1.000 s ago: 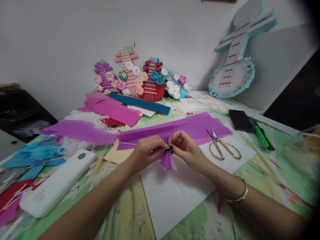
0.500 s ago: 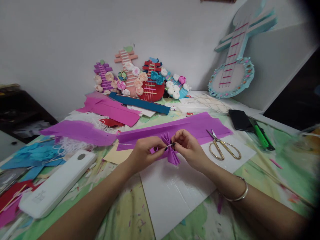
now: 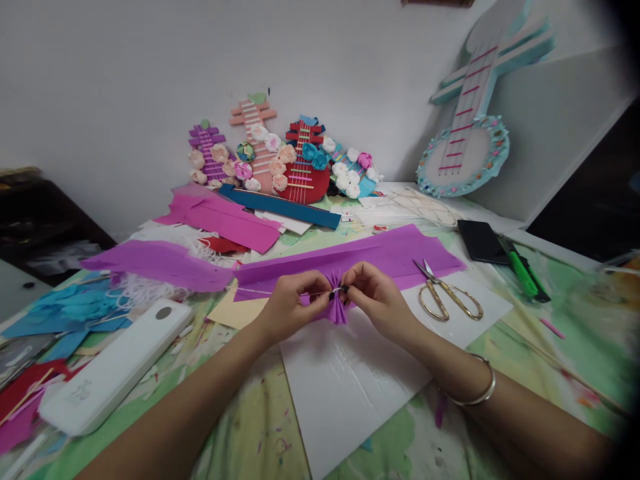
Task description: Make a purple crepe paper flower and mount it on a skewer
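My left hand [image 3: 295, 303] pinches a white string [image 3: 255, 291] at the middle of a pleated piece of purple crepe paper [image 3: 337, 315]. On the other side of the pleats, my right hand [image 3: 373, 293] is closed, thumb and forefinger pinching the string close to its crossing. The paper fans out above and below the string, gathered like a bow. From my left hand the string trails leftward past a long purple paper strip [image 3: 400, 257]. Beneath both hands lies a white board [image 3: 360, 387].
Gold-handled scissors [image 3: 445, 293] rest right of my right hand. Beyond them are a black flat device [image 3: 480, 241] and a green cutter [image 3: 523, 273]. A white power bank [image 3: 115, 367] lies left. Decorated paper instruments [image 3: 303, 167] lean on the wall; a larger pale blue one [image 3: 463, 147] stands right.
The pleated paper swung slightly right, then back and a little higher between my hands. Both hands stay close together, fingertips shifting slightly along the string at its middle.
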Available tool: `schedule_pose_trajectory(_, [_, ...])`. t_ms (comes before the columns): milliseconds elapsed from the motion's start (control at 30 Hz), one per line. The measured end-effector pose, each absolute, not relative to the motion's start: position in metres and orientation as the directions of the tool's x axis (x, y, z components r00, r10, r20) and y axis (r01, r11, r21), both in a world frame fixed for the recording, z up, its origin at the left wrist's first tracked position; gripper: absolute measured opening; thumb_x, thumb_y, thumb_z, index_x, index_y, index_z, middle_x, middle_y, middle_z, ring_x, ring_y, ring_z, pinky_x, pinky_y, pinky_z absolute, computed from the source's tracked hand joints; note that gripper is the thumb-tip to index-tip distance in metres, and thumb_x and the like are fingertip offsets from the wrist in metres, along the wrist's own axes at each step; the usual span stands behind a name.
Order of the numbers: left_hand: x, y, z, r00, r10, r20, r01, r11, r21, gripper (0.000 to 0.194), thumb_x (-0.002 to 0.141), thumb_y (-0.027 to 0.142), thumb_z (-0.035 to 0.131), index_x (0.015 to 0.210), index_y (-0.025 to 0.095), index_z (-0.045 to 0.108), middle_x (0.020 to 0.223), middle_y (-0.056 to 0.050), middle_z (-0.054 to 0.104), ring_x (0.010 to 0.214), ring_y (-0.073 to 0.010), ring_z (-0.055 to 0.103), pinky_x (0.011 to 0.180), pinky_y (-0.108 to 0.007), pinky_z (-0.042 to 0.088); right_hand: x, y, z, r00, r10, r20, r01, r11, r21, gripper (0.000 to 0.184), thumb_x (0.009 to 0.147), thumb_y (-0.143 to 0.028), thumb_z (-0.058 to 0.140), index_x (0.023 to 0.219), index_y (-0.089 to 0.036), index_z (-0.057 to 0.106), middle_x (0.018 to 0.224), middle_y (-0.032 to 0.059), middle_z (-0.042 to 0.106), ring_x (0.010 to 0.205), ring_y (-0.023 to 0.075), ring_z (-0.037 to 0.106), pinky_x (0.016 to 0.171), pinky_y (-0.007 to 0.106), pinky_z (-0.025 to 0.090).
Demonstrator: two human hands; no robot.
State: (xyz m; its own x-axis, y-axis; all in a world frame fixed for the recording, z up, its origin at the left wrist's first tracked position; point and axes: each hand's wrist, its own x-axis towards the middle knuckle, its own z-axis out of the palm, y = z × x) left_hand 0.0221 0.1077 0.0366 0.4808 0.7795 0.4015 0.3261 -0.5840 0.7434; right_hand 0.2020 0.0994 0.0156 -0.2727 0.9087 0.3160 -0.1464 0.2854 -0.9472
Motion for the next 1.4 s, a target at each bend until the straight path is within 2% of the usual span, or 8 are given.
schedule_pose_trajectory(267, [0.022,0.111,0.035,0.447,0.866,0.223,0.291,-0.376,0.880,0.017,0.078,0.029,0.059,0.081,0.013,0.057,0.074,-0.003,0.059,0.063,-0.0113,0.054,0.057,-0.023,0.043,0.200,0.097,0.012,-0.295,0.904,0.310,-0.155,0.275,-0.949,0.012,0.080,-0.010,0.050,0.083,-0.020,0.045,0.073,-0.0032,0.052,0.065,0.0103,0.058,0.061,0.027,0.048])
schedule_pose_trajectory(367, [0.023,0.111,0.035,0.435,0.884,0.170,0.397,-0.358,0.845,0.026,0.069,0.034,0.069,0.081,0.013,0.059,0.067,0.001,0.056,0.055,-0.0085,0.045,0.049,-0.020,0.035,0.200,0.098,0.011,-0.287,0.904,0.318,-0.091,0.304,-0.948,0.012,0.079,-0.010,0.049,0.083,-0.020,0.045,0.074,-0.0031,0.050,0.064,0.0100,0.056,0.059,0.026,0.045])
schedule_pose_trajectory(533, [0.023,0.109,0.036,0.456,0.869,0.193,0.507,-0.432,0.746,0.011,0.070,0.021,0.062,0.077,0.013,0.068,0.056,0.003,0.053,0.049,-0.0068,0.037,0.046,-0.019,0.028,0.202,0.099,0.009,-0.290,0.894,0.343,0.124,0.390,-0.912,0.011,0.078,-0.010,0.047,0.084,-0.020,0.047,0.073,-0.0024,0.051,0.063,0.0110,0.052,0.057,0.025,0.040])
schedule_pose_trajectory(700, [0.022,0.110,0.037,0.484,0.807,0.339,0.512,-0.575,0.639,0.011,0.071,0.016,0.060,0.075,0.014,0.069,0.064,0.000,0.064,0.053,-0.0084,0.047,0.051,-0.020,0.035,0.206,0.098,0.018,-0.357,0.787,0.503,0.478,0.616,-0.626,0.018,0.074,-0.005,0.048,0.084,-0.019,0.055,0.075,0.0022,0.058,0.068,0.0150,0.049,0.062,0.028,0.036])
schedule_pose_trajectory(800, [0.022,0.110,0.036,0.524,0.768,0.370,0.501,-0.628,0.595,0.009,0.071,0.013,0.060,0.072,0.015,0.068,0.068,-0.001,0.066,0.058,-0.0100,0.053,0.055,-0.020,0.038,0.208,0.098,0.023,-0.456,0.676,0.578,0.554,0.725,-0.410,0.017,0.075,-0.010,0.054,0.089,-0.019,0.061,0.083,0.0065,0.062,0.081,0.0208,0.049,0.072,0.034,0.036])
schedule_pose_trajectory(900, [0.020,0.112,0.032,0.553,0.737,0.389,0.515,-0.669,0.536,0.011,0.070,0.010,0.060,0.071,0.016,0.068,0.069,-0.002,0.067,0.064,-0.0121,0.056,0.060,-0.022,0.040,0.210,0.101,0.019,-0.501,0.657,0.563,0.590,0.736,-0.332,0.012,0.077,-0.023,0.062,0.088,-0.018,0.064,0.081,0.0080,0.063,0.080,0.0223,0.049,0.069,0.034,0.035])
schedule_pose_trajectory(1167, [0.017,0.116,0.026,0.577,0.659,0.483,0.535,-0.751,0.387,0.014,0.073,0.014,0.063,0.082,0.019,0.073,0.079,-0.005,0.068,0.075,-0.0175,0.058,0.067,-0.028,0.046,0.210,0.100,0.013,-0.487,0.733,0.476,0.576,0.679,-0.456,0.012,0.084,-0.015,0.055,0.079,-0.019,0.066,0.070,0.0032,0.065,0.065,0.0155,0.052,0.061,0.027,0.035])
schedule_pose_trajectory(1400, [0.015,0.114,0.022,0.543,0.533,0.648,0.518,-0.821,0.241,0.016,0.082,0.015,0.056,0.086,0.017,0.071,0.091,-0.009,0.066,0.081,-0.0161,0.061,0.067,-0.026,0.049,0.208,0.099,0.016,-0.342,0.891,0.298,0.484,0.439,-0.757,0.008,0.084,-0.016,0.051,0.078,-0.017,0.057,0.066,-0.0005,0.059,0.058,0.0115,0.050,0.055,0.023,0.033])
